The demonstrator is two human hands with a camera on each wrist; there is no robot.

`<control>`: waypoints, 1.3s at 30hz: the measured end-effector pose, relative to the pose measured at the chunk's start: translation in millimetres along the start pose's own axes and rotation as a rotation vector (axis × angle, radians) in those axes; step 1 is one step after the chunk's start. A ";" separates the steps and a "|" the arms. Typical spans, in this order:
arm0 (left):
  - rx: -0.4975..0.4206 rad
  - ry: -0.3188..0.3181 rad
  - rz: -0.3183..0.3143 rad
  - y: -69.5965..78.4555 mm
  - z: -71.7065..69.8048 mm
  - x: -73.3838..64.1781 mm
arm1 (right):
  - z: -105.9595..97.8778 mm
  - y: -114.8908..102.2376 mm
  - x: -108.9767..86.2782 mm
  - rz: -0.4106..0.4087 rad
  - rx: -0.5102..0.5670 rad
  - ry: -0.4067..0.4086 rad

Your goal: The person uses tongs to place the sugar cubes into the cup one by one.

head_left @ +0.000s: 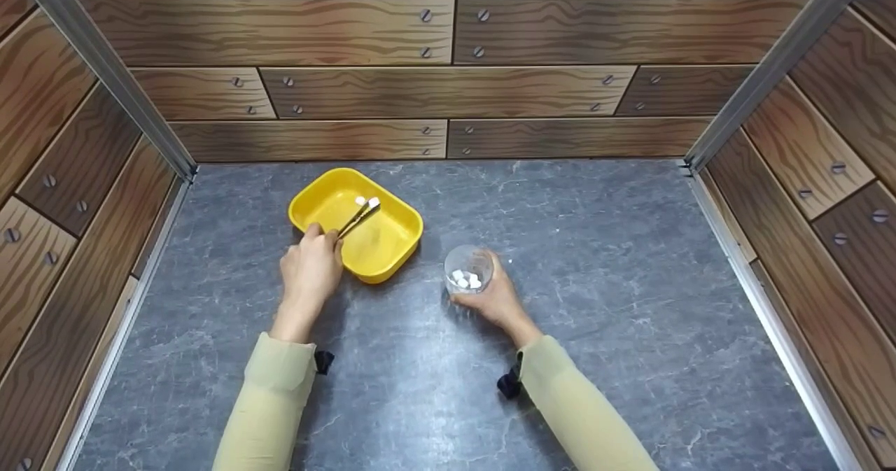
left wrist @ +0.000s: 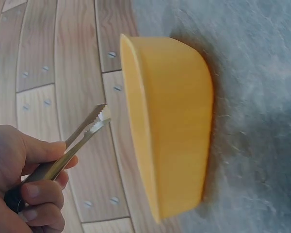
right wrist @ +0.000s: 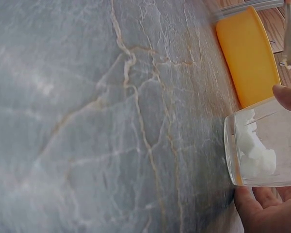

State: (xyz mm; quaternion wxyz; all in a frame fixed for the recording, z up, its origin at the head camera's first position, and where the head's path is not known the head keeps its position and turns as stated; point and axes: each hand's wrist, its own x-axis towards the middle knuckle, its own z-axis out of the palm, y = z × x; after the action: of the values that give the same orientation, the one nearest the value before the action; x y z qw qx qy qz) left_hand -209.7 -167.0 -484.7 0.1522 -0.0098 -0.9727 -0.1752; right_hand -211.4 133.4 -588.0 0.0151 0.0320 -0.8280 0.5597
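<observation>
My left hand (head_left: 311, 264) grips a pair of metal tongs (left wrist: 85, 136) by the handle, above the yellow basin (head_left: 381, 250). Between the serrated tips is a small white cube (head_left: 374, 201), clear of the basin in the left wrist view. Another white cube (head_left: 360, 200) lies inside the basin at its far side. To the right, my right hand (head_left: 498, 299) holds a clear glass (right wrist: 283, 124) around its side, thumb on one side and fingers on the other. Several white cubes (right wrist: 254, 153) are heaped at the bottom of the glass. Its base is at or close to the floor surface.
The grey marbled surface (head_left: 595, 247) spreads under the basin and glass. Tiny white specks lie on it right of the glass. Wood-patterned walls (head_left: 448, 93) with metal edge strips enclose the back and both sides.
</observation>
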 end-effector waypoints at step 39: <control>-0.094 0.091 0.526 75.7 -22.7 -42.6 | -0.1 0.7 0.8 0.004 0.018 -0.013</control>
State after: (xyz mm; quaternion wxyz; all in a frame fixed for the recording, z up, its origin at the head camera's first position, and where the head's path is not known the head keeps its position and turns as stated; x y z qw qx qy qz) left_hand -157.0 -102.3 -451.6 0.2357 -0.2614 -0.9196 -0.1747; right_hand -212.2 133.8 -588.5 0.0085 0.0342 -0.8230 0.5669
